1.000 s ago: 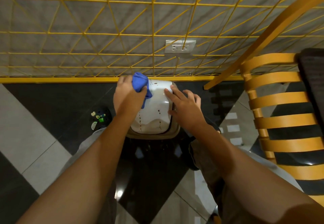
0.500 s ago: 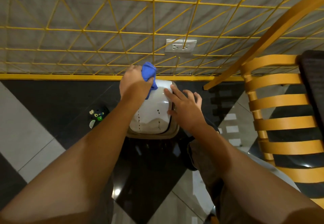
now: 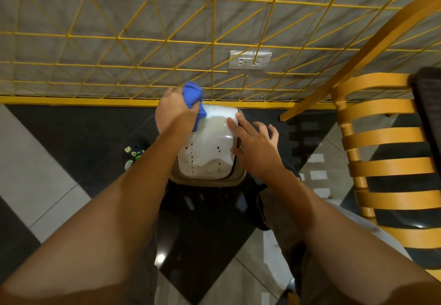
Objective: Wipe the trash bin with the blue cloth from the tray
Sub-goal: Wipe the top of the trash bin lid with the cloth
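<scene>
Bunching the blue cloth [image 3: 192, 94] in a gripping left hand [image 3: 175, 114], the person presses it on the trash bin [image 3: 210, 144] at its far corner, at the floor's wall edge. The right hand [image 3: 256, 146] lies open on top, probably steadying it.

The trash bin [image 3: 207, 181] stands hard against the yellow strip [image 3: 71, 100] at the foot of the wall, so there is no room behind it. The wire grid [image 3: 167, 42] covers the wall above. The left hand [image 3: 175, 113], gripping the cloth [image 3: 192, 92], fills the far left corner of the lid. The right hand [image 3: 256, 147] lies with straight fingers over the right edge. The middle and near part of the lid are uncovered. On the right, a slanted wooden bar [image 3: 346, 66] ends near the bin's far corner, and the chair [image 3: 381, 137] stands beyond it. To the left, dark floor lies open except for a small dark thing with green bits [image 3: 134, 155].
</scene>
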`<act>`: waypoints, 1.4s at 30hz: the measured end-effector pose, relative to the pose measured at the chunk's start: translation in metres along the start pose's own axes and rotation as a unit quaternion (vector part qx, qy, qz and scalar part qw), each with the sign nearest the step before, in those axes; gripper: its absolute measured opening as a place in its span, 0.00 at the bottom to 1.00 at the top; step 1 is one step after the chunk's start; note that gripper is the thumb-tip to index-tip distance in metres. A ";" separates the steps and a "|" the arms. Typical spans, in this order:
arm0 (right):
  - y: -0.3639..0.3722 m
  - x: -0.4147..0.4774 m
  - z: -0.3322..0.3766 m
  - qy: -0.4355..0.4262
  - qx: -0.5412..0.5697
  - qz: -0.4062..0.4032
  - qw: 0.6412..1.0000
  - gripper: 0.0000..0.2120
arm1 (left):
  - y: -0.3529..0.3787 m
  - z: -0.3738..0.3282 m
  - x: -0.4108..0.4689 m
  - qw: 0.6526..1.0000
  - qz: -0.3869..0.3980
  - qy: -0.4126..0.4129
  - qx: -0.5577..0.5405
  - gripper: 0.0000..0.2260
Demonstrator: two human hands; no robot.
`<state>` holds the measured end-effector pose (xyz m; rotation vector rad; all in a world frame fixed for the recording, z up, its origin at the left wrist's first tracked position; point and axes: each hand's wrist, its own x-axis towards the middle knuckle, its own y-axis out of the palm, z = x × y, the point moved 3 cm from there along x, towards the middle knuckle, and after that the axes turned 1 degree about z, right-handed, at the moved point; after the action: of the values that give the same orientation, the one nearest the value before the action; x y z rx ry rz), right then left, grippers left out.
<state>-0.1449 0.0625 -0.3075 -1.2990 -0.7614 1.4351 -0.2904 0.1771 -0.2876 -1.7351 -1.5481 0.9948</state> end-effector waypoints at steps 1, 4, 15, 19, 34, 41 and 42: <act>0.000 0.000 0.000 0.002 0.002 0.001 1.000 0.30 | 0.000 -0.003 -0.003 1.000 0.005 -0.001 -0.007 0.16; 0.002 -0.001 -0.002 0.007 0.009 -0.004 1.000 0.30 | 0.012 -0.016 -0.025 0.998 0.028 0.059 -0.002 0.15; 0.002 0.000 -0.002 0.003 0.001 -0.008 1.000 0.31 | 0.005 -0.009 -0.003 0.999 0.018 -0.024 -0.026 0.15; 0.003 -0.002 -0.003 0.004 -0.004 -0.009 1.000 0.31 | 0.018 -0.033 -0.015 0.997 0.062 0.029 -0.036 0.15; 0.006 -0.002 -0.004 0.006 0.002 -0.005 1.000 0.30 | 0.016 -0.025 -0.027 0.999 0.028 0.025 -0.033 0.17; 0.005 -0.001 -0.004 0.002 -0.008 0.000 1.000 0.30 | 0.006 -0.005 -0.033 0.999 -0.024 0.032 -0.026 0.18; 0.005 -0.001 -0.004 0.002 -0.006 0.000 1.000 0.30 | 0.000 0.003 -0.031 0.999 -0.035 0.009 -0.034 0.18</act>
<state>-0.1428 0.0599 -0.3124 -1.3113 -0.7686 1.4295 -0.2940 0.1464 -0.2852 -1.7180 -1.6374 0.8999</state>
